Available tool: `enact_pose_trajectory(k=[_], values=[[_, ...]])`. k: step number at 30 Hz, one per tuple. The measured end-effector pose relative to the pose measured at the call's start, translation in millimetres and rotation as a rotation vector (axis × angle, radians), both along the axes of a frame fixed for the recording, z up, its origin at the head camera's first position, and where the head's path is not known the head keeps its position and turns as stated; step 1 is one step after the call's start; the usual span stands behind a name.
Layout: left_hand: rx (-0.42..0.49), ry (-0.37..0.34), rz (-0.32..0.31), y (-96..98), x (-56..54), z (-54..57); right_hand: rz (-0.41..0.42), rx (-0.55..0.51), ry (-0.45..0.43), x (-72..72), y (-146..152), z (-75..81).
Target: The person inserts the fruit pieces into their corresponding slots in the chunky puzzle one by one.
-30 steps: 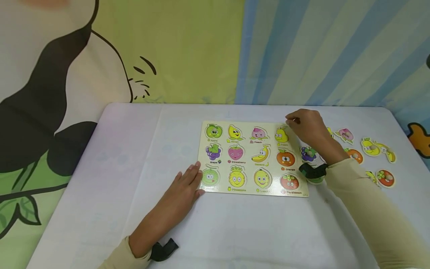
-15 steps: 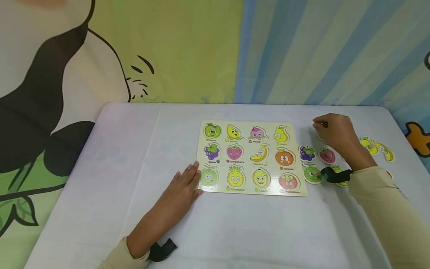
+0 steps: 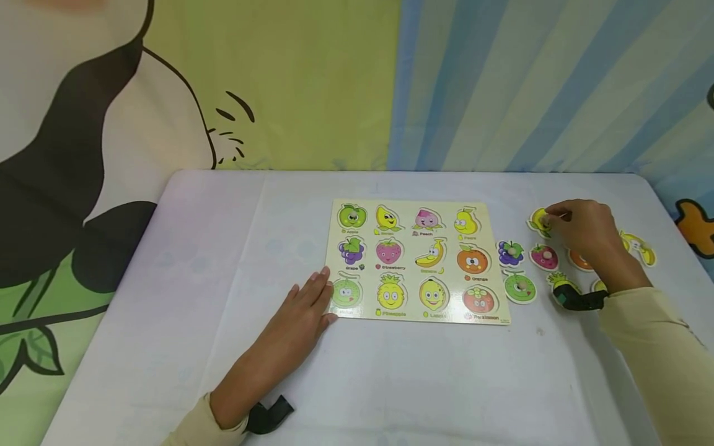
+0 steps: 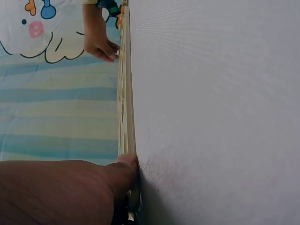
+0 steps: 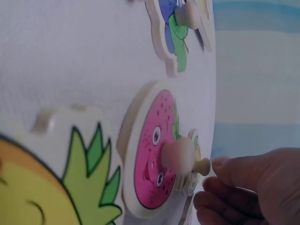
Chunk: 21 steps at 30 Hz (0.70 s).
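My right hand is at a yellow mango piece on the table, right of the puzzle board. In the right wrist view its thumb tip lies close beside that piece's wooden knob, with thumb and fingers parted. A strawberry piece stands nearer the camera. My left hand rests with extended fingers along the board's left edge; its thumb presses against the board's side in the left wrist view. A green apple piece with a knob sits in the board's top left slot.
Several knobbed fruit pieces lie right of the board: grapes, a melon, a banana, an orange and a pineapple, some partly covered by my right arm. A printed fabric backdrop hangs behind the white table.
My right hand has moved right from above the board's top right corner to the mango piece. The left hand stays at the board's edge.
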<state>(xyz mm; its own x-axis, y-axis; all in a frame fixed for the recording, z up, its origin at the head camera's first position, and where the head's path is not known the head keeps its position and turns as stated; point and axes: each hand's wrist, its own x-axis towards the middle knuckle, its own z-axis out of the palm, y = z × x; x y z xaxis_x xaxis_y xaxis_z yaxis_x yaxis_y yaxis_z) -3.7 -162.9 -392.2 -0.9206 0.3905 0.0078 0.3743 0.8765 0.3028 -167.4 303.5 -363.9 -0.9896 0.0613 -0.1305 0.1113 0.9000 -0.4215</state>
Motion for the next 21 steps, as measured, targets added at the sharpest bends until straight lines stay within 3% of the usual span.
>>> enact_pose_trajectory(k=[21], values=[[-0.012,0.000,0.009,0.3,-0.1,-3.0,0.097,0.031,0.011,-8.0,-11,-3.5]])
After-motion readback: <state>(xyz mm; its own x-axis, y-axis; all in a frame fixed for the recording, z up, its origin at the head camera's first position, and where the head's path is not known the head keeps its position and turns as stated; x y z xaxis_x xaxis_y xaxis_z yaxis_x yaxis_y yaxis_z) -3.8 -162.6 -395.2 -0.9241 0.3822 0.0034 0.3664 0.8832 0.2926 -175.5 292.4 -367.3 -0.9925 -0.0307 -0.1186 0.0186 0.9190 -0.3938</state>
